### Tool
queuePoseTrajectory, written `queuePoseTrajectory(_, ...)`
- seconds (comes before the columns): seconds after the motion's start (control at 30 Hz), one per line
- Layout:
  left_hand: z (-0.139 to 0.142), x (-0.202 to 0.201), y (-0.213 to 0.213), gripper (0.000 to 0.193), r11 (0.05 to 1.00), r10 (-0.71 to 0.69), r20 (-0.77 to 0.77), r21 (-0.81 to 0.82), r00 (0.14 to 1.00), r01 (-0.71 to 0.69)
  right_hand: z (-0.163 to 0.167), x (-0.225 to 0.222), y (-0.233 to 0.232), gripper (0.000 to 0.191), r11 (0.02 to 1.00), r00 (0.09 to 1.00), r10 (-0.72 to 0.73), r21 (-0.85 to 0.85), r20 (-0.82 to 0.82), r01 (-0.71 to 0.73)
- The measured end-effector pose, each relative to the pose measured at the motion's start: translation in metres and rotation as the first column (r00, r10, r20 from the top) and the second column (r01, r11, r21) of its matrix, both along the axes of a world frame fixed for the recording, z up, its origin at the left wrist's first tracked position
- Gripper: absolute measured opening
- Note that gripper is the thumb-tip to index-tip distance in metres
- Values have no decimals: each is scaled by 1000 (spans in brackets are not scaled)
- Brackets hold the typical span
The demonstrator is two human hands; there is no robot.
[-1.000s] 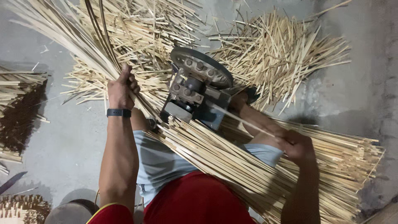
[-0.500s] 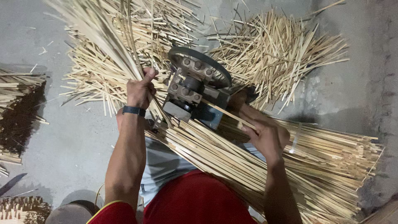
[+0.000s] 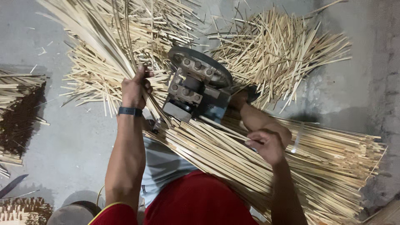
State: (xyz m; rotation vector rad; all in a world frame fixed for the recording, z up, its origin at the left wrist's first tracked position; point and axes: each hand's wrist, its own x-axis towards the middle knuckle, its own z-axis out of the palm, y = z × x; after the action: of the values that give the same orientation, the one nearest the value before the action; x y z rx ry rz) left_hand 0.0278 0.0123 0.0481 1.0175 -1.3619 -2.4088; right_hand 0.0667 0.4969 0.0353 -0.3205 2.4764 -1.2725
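While strips (image 3: 233,154) hide its base, machine (image 3: 198,89) shows only partly.

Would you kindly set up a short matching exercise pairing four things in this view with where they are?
Things:
1. left hand
2. right hand
3. metal machine
4. loose pile of short sticks

Places:
A. on the floor at upper right
B. in the middle, between the two hands
C. gripping bent strips that rise to upper left
D. pinching one thin strip above the long bundle across the lap

Pairs: 1-C, 2-D, 3-B, 4-A
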Motion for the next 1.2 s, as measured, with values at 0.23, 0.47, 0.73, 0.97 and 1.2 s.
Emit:
queuePoseTrajectory(0.23,-1,7,-4,39,999,29,-3,-31,1000,-29,15,-11,-2,14,999,960,30,-4,-278,-32)
queuePoseTrajectory(0.47,-1,7,3,37,998,12,42,-55,999,-10,37,-20,-55,22,992,918,9,120,-396,42)
queuePoseTrajectory(0.73,-16,2,19,38,994,-88,-1,-62,996,88,46,-33,-85,39,940,938,93,341,-333,28)
queuePoseTrajectory(0.97,-16,-9,19,38,995,-100,-41,-23,994,99,13,-16,-36,24,910,957,285,296,57,-288)
queuePoseTrajectory(1.2,0,-6,-5,24,1000,2,-97,-10,995,-3,-17,-18,22,10,993,980,117,-1,-161,-118)
